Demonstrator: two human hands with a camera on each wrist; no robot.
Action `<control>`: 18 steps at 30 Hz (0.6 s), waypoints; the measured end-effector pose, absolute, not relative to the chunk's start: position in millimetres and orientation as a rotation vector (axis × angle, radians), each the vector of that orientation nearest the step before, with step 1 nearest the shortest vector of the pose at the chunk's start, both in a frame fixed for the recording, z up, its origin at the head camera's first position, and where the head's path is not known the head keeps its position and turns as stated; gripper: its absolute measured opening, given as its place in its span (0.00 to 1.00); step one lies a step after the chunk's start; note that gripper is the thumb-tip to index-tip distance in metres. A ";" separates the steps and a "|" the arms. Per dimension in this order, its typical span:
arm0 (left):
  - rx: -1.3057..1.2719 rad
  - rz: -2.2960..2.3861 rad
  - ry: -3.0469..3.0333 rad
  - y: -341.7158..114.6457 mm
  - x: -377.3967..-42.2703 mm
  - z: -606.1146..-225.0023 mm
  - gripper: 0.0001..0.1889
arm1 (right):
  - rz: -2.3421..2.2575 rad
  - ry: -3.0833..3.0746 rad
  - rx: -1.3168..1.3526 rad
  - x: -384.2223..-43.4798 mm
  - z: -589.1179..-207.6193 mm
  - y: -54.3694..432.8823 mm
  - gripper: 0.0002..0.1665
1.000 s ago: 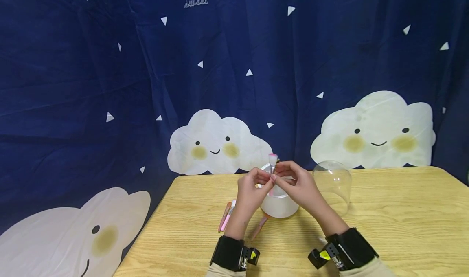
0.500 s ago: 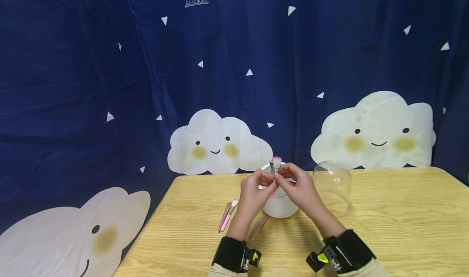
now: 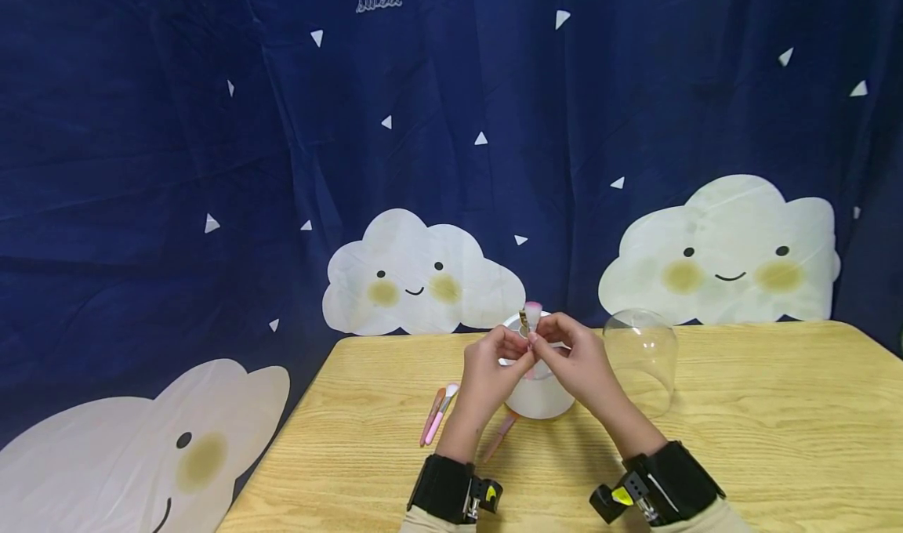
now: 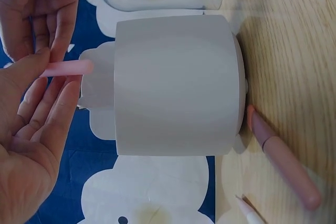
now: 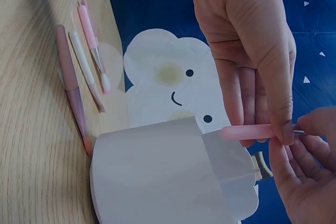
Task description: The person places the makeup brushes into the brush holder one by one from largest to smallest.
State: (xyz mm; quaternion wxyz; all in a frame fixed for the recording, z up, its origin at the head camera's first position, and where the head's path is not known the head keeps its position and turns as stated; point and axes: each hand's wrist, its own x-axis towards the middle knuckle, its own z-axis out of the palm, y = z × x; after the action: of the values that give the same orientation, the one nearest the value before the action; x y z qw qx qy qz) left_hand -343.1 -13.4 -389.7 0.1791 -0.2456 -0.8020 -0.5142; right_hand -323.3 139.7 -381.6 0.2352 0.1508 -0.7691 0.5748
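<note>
My left hand [image 3: 494, 367] and right hand [image 3: 577, 357] meet in the middle of the head view, both pinching a makeup brush [image 3: 533, 312] with white, pink-tipped bristles pointing up. Its pink handle [image 5: 247, 132] lies under the left thumb in the right wrist view, while right fingertips grip higher, near the metal ferrule. The handle's lower end hangs just above the open top of a white round brush holder [image 3: 539, 398]. Inside the holder stands another brush with a gold ferrule [image 3: 524, 319]; the hands partly hide the rim.
A clear dome cover [image 3: 640, 360] stands right of the holder on the wooden table [image 3: 769, 407]. Left of it lie a pink brush [image 3: 441, 415], an orange-tipped brush [image 3: 432, 417] and a mauve brush [image 3: 499, 436]. A thin white-handled brush [image 5: 84, 61] shows in the right wrist view.
Over the first half second the held brush shifts slightly right and down, and the left hand moves a little right with it. Since then almost nothing has moved.
</note>
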 end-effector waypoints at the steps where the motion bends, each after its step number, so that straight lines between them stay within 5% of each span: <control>1: -0.698 -1.451 -2.269 -13.9 -342.9 -389.4 0.09 | 1.577 -2.107 0.414 -323.3 -381.4 140.0 0.07; 18: -0.565 -1.439 -2.255 -30.1 -349.8 -387.3 0.17 | 1.507 -2.053 0.364 -328.2 -376.2 156.4 0.08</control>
State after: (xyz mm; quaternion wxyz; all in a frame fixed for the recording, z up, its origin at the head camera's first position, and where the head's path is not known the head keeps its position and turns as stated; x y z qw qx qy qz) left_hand -349.8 -30.1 -387.3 0.2024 -0.2025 -0.8078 -0.5153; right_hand -328.2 156.4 -376.2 0.2806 0.1359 -0.7659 0.5624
